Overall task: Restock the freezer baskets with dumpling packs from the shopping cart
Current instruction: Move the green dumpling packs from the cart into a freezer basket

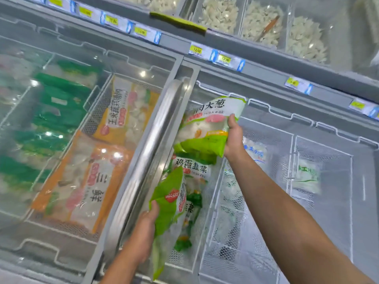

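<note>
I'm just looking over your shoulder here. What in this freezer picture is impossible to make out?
- Shopping cart: outside the head view entirely.
- Price tags on the freezer rail: print too small and blurred.
- Green packs at far left: blurred behind the reflecting glass lid.
- Pack in the left hand: label folded away, the left-hand pack shows mostly its back.
- Pack in the right hand: the right-hand pack has its first characters hidden.

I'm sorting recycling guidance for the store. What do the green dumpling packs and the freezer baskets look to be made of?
Green pack in the right hand: thin glossy plastic film, judging by its creases and sheen. Freezer basket: white-coated wire mesh, probably metal; open grid visible.
</note>
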